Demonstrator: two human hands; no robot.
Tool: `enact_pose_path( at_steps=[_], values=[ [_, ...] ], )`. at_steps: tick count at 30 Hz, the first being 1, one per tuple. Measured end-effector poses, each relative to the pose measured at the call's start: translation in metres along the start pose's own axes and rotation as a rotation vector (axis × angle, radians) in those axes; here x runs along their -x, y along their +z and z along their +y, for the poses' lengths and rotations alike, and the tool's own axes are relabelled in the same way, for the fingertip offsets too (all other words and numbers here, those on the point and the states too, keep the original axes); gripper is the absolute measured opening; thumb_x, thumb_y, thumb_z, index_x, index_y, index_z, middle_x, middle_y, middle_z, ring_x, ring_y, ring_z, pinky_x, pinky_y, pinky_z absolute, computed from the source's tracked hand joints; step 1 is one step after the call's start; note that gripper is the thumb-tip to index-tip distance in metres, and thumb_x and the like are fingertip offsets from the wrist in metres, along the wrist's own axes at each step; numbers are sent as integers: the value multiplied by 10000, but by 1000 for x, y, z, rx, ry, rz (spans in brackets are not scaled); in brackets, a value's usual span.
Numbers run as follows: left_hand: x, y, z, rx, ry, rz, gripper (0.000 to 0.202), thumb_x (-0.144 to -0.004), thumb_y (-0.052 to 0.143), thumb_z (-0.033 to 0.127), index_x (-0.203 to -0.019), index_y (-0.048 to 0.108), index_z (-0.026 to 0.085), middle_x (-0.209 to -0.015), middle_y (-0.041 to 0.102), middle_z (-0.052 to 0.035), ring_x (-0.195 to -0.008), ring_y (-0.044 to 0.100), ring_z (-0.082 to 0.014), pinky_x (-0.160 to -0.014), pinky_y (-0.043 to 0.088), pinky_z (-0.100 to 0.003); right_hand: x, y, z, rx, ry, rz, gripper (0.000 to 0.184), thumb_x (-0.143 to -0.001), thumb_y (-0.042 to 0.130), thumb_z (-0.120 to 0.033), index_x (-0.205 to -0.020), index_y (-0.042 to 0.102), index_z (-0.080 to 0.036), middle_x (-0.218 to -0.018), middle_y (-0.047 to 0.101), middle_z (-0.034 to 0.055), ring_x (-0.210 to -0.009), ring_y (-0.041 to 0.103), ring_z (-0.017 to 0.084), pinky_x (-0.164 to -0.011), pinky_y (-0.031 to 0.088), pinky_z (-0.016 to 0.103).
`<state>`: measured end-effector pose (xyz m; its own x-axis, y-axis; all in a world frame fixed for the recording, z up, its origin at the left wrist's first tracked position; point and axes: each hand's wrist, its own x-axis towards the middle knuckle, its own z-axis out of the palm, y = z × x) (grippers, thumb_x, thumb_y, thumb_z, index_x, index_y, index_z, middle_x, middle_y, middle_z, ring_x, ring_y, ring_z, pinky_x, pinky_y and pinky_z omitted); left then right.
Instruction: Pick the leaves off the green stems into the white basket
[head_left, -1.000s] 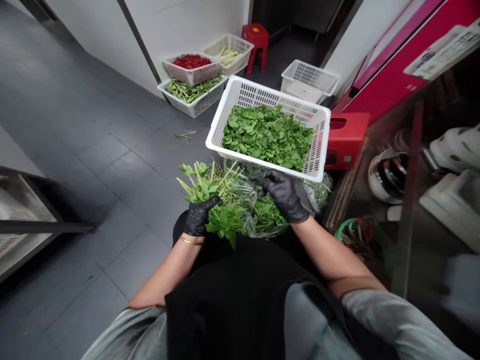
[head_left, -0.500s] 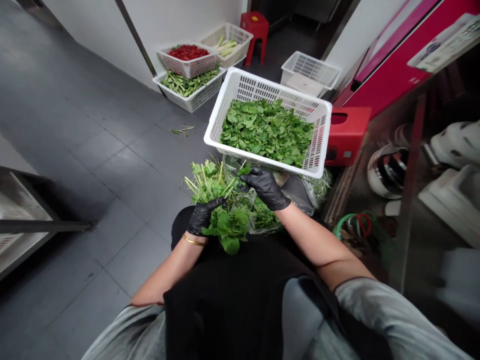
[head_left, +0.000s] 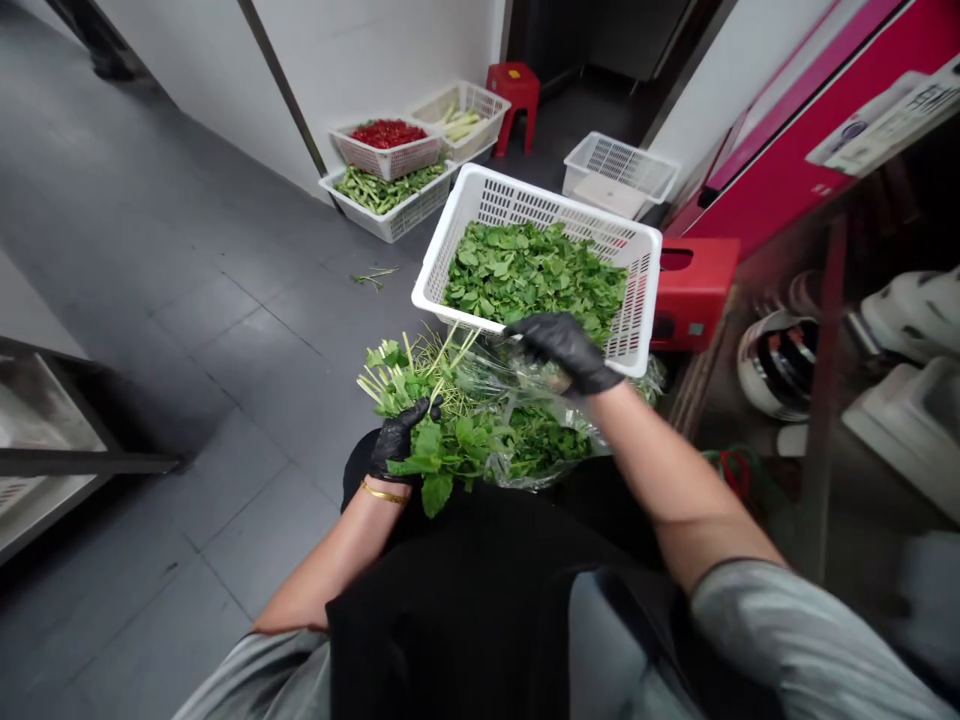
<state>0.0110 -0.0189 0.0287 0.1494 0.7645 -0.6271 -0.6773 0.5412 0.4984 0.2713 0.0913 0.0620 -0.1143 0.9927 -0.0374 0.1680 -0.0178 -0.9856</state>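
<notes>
My left hand point(head_left: 397, 435), in a black glove, is closed round a bunch of leafy green stems point(head_left: 450, 455). Cut stem ends point up and away, and broad leaves hang toward my lap. My right hand point(head_left: 562, 350), also gloved in black, is over the near rim of a white slotted basket point(head_left: 426, 285). Its fingers are bent together, and whatever they hold is hidden. Picked green leaves point(head_left: 532, 275) fill the basket's bottom. Below my right hand lies a clear plastic bag point(head_left: 517, 465) with more greens in and around it.
A red stool point(head_left: 697, 290) stands by the basket's right side. Baskets of red chillies point(head_left: 388, 133), cut green vegetables point(head_left: 386, 190) and pale stalks point(head_left: 461, 122) sit by the wall. Behind is another white basket point(head_left: 619, 170). Stem scraps point(head_left: 373, 276) lie on the grey floor.
My right hand has moved right and away from the bunch to the basket's near rim. My left hand has kept the bunch, shifting slightly left and down. The view has tilted slightly up.
</notes>
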Motion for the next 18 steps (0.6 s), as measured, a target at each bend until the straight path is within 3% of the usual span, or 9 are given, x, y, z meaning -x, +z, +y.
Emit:
enact_pose_path(
  at_steps=[2, 5, 8, 13, 18],
  values=[
    [-3, 1, -6, -50, 71, -16, 275, -628, 876, 199, -837, 703, 155, -661, 718, 3, -588, 707, -185, -672, 619, -335, 25, 51, 9, -78, 104, -150, 318, -800, 755, -482, -736, 718, -173, -630, 708, 18, -482, 588, 108, -467, 458, 231],
    [-2, 1, -12, -87, 83, -23, 306, -617, 878, 192, -878, 720, 165, -750, 767, -34, -748, 763, -258, -769, 632, -400, 39, 92, 15, -174, 153, -137, 471, -727, 780, -606, -615, 643, -169, -535, 643, 5, -421, 530, 97, -448, 442, 239],
    [4, -2, -13, -90, 38, -11, 279, -653, 856, 213, -900, 734, 170, -786, 783, -62, -841, 774, -300, -784, 638, -424, 42, 90, 13, -157, 125, -121, 491, -677, 807, -629, -600, 642, -173, -542, 644, 9, -453, 558, 118, -476, 456, 258],
    [9, -2, -12, -30, 71, -25, 289, -654, 851, 232, -912, 735, 174, -872, 799, -67, -923, 770, -311, -824, 637, -435, 60, 80, 6, -51, -49, 6, 393, -774, 766, -549, -623, 693, -194, -628, 684, 22, -614, 630, 158, -648, 521, 301],
    [11, 3, -13, -26, 91, -46, 316, -598, 879, 211, -879, 740, 171, -869, 798, -62, -965, 760, -318, -849, 626, -423, 68, 97, 14, -340, 131, 27, 448, -645, 852, -541, -891, 702, -198, -719, 708, -6, -600, 649, 143, -573, 507, 266]
  ],
)
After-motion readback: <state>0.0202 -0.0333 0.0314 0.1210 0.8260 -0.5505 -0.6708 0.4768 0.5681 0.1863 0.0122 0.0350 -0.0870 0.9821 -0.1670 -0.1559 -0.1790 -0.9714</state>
